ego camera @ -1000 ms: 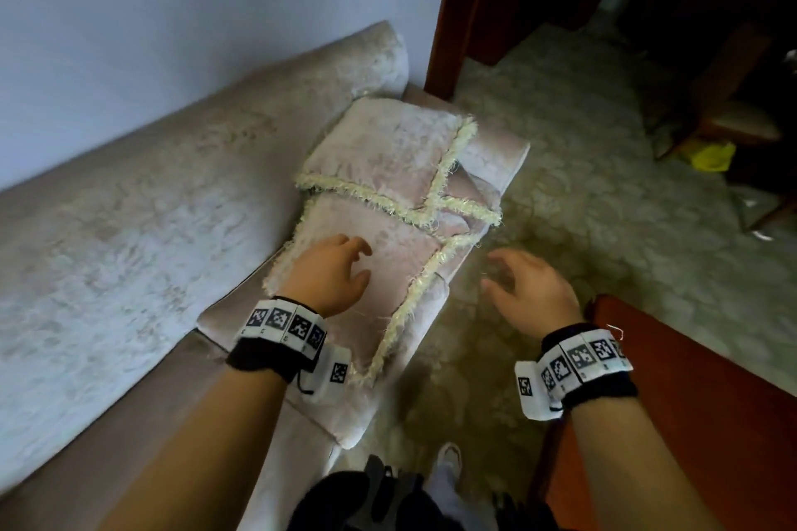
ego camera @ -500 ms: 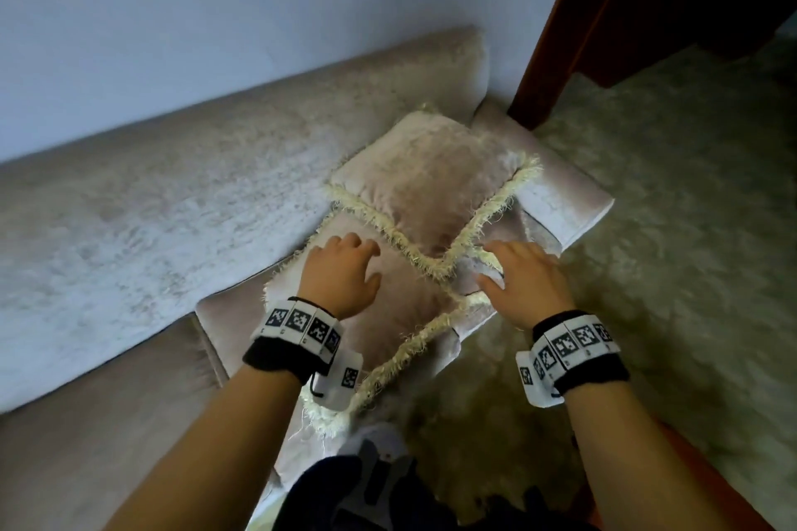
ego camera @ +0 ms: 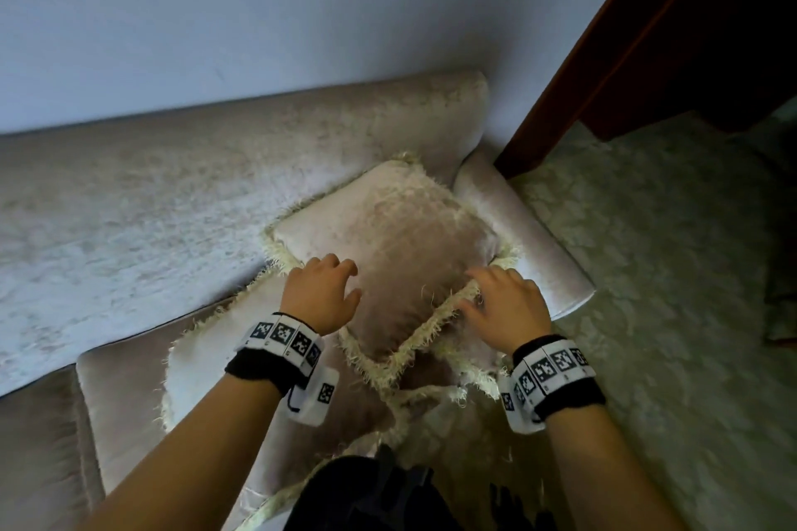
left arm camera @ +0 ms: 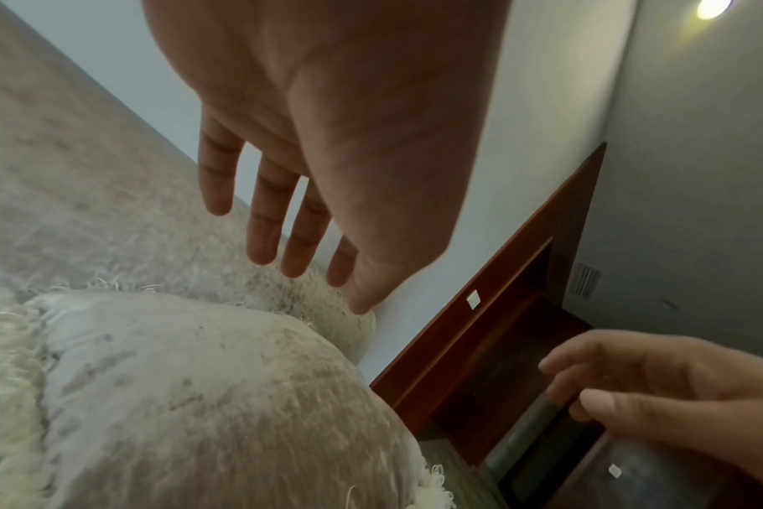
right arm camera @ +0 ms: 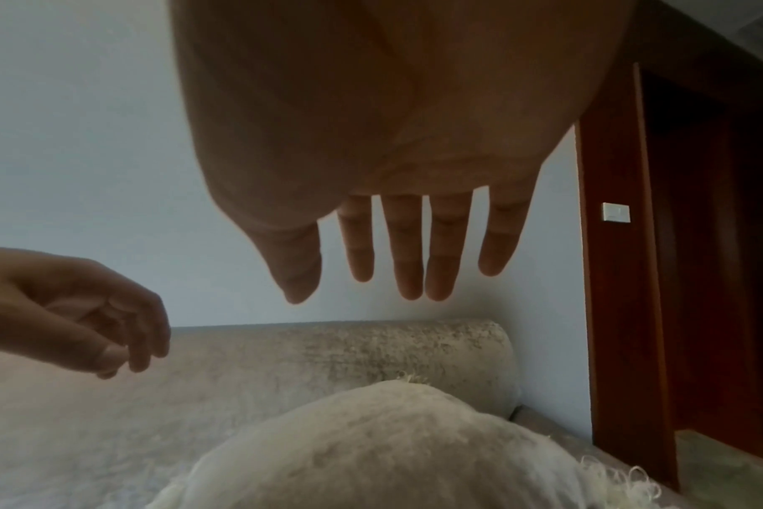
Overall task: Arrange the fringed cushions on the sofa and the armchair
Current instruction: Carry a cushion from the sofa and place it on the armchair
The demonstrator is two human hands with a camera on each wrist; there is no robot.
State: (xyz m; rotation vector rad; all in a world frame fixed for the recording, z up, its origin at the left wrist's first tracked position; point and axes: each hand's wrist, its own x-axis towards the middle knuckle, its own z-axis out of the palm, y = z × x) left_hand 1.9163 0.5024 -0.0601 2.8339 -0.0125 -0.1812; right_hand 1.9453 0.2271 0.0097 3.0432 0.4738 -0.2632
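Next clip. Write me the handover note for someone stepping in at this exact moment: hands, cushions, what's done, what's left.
Left hand: open, empty, over the top cushion.
Right hand: open, empty, at that cushion's fringed front edge; contact unclear.
Cushions: the top one lies flat at the sofa end by the armrest, overlapping the lower cushion on the seat.
Done: nothing visibly arranged; both lie flat.
Left: lift each cushion and place them on sofa and armchair, which is not in view.

Two beige fringed cushions flat on sofa [ego camera: 172, 194] seat: top cushion [ego camera: 388, 246] by armrest, overlapping lower cushion [ego camera: 207, 362] farther from armrest.
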